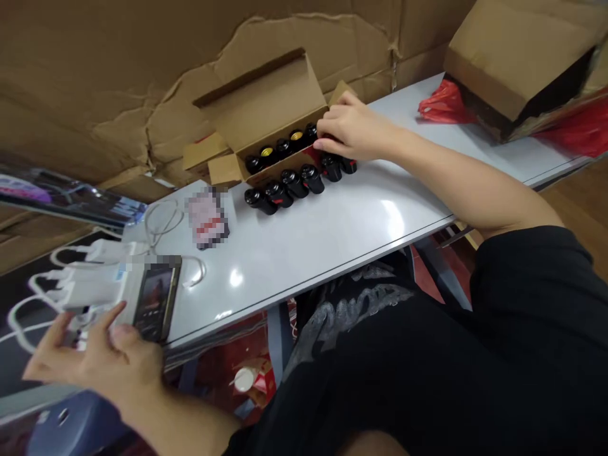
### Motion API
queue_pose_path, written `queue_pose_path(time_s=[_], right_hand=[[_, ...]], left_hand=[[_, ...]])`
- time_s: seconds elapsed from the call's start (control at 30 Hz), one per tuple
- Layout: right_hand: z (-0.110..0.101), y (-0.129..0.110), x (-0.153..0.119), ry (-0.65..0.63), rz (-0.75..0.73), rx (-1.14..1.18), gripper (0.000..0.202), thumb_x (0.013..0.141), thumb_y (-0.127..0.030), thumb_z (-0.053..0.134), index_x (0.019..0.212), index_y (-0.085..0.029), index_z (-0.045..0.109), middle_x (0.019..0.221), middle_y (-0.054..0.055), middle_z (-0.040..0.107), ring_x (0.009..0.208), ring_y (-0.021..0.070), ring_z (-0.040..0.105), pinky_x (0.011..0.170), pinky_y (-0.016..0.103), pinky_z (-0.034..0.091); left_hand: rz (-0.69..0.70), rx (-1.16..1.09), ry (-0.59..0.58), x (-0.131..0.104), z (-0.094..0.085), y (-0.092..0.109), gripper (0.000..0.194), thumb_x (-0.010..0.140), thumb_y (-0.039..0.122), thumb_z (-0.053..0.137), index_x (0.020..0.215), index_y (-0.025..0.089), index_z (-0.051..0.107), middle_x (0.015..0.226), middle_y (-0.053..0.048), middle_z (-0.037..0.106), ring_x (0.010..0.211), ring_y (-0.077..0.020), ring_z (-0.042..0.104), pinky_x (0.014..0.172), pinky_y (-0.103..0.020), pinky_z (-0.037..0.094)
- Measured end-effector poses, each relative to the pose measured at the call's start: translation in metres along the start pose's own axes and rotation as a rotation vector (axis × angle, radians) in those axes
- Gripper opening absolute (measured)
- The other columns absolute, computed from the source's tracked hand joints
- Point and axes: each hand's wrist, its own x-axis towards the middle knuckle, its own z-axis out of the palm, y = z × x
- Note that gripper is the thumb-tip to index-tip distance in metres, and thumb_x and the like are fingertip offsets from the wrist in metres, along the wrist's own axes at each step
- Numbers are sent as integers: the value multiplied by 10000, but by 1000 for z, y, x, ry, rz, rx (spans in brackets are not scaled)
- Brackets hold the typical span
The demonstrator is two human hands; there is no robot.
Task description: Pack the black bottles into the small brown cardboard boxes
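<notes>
My right hand (349, 130) is at the right end of an open cardboard box (270, 95), its fingers curled down over the edge. What they grip, if anything, is hidden. Inside the box stand small black cylinders (284, 147), two with yellow tops. A row of similar black cylinders with shiny tops (294, 182) leans along the box's front on the white table (304, 234). At the lower left, my left hand (99, 361) hovers with fingers spread and nothing in it. It is nearest to a power strip with white chargers (95, 282) and a phone with a lit screen (156, 297).
A pixelated pinkish object (208, 217) lies left of the cylinders, near a white cable (164, 221). Far right sit a large carton (517, 63) and a red plastic bag (444, 104). Cardboard sheets (118, 76) wall the back. Below is a white cup (244, 379).
</notes>
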Motion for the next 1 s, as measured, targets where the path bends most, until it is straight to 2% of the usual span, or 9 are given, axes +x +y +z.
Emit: queue_pose_path(time_s=[0.1, 0.17, 0.27, 0.33, 0.4, 0.5, 0.6, 0.8, 1.0], right_hand=[[17, 14, 6, 74, -7, 42, 734, 1312, -767, 284, 1511, -386, 879, 1393, 103, 933, 1408, 396, 816, 1374, 689, 462], [29, 26, 14, 113, -29, 49, 911, 1244, -910, 214, 1437, -358, 912, 1377, 117, 947, 1384, 392, 805, 1335, 686, 483], [41, 38, 23, 101, -30, 78, 992, 1176, -983, 196, 1382, -352, 934, 1386, 163, 963, 1312, 402, 789, 1249, 710, 471], [44, 41, 26, 118, -31, 89, 1016, 1145, -1015, 179, 1370, -375, 936, 1387, 179, 965, 1291, 417, 782, 1221, 726, 451], [44, 40, 27, 140, -26, 83, 1087, 1093, -1068, 130, 1345, -381, 934, 1362, 193, 965, 1278, 422, 779, 1196, 727, 443], [42, 37, 27, 140, 3, 98, 1196, 1033, -1128, 42, 1296, -374, 932, 1345, 202, 965, 1267, 399, 771, 1196, 701, 435], [43, 38, 27, 121, 4, 84, 1269, 1016, -1148, 7, 1296, -346, 949, 1350, 204, 966, 1292, 392, 768, 1222, 689, 435], [56, 51, 31, 140, -46, 52, 1112, 1104, -1071, 181, 1384, -332, 964, 1333, 171, 980, 1311, 406, 810, 1235, 687, 417], [53, 49, 25, 139, -68, 32, 1111, 1161, -1032, 149, 1403, -289, 939, 1346, 205, 956, 1309, 398, 778, 1203, 677, 422]], left_hand=[[-63, -30, -74, 0, 0, 40, 763, 732, 624, 905, 1483, 493, 914, 1645, -129, 804, 1754, -679, 507, 1297, -934, 537], [-141, -63, -81, 1, 14, 35, 782, 780, 660, 915, 1538, 471, 881, 1648, -144, 781, 1759, -675, 510, 1283, -909, 562], [-316, -116, 133, -7, 48, -13, 783, 972, 651, 808, 1695, 355, 760, 1886, -213, 580, 1879, -677, 427, 1442, -896, 500], [-315, -162, 283, -15, 74, -53, 744, 1096, 631, 724, 1746, 273, 674, 2000, -275, 398, 1951, -600, 407, 1599, -797, 407], [-269, -135, 343, -20, 95, -85, 673, 1131, 641, 739, 1708, 297, 697, 1988, -255, 410, 1949, -560, 433, 1611, -750, 423], [-203, -117, 405, -22, 113, -106, 644, 1195, 656, 692, 1646, 204, 775, 1922, -286, 459, 1920, -552, 471, 1615, -693, 427], [-200, -130, 401, -20, 113, -103, 687, 1224, 662, 641, 1618, 123, 803, 1896, -310, 452, 1886, -552, 491, 1601, -659, 445], [-280, -128, 331, -18, 99, -87, 629, 1162, 594, 673, 1658, 209, 713, 1951, -258, 392, 1905, -568, 478, 1585, -709, 440], [-305, -116, 311, -17, 97, -82, 650, 1214, 657, 592, 1664, 207, 721, 1936, -232, 385, 1914, -539, 466, 1603, -676, 423]])
